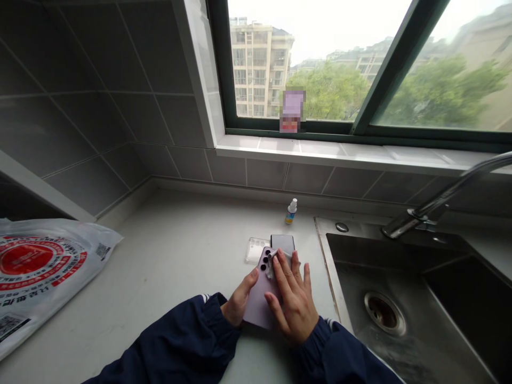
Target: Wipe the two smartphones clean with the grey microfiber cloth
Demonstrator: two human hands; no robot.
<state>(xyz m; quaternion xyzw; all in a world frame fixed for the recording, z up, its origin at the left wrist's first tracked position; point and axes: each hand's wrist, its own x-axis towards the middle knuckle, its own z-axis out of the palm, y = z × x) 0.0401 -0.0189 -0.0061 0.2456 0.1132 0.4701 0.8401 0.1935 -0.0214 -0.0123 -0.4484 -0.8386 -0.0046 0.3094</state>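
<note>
A lilac phone (260, 290) lies back-up on the white counter (180, 266), its camera lenses facing me. My left hand (239, 301) grips its left edge, thumb along the side. My right hand (293, 298) lies on the phone's back with fingers pressed together on a small whitish wipe (275, 258) near the lenses. Just behind the phone lie a dark phone (283, 242) and a clear phone case (255, 249).
A small spray bottle (290, 211) stands near the back wall. A steel sink (400, 298) with a faucet (440, 200) fills the right side. A white plastic bag with red print (36, 272) lies at the left. A window sill runs behind.
</note>
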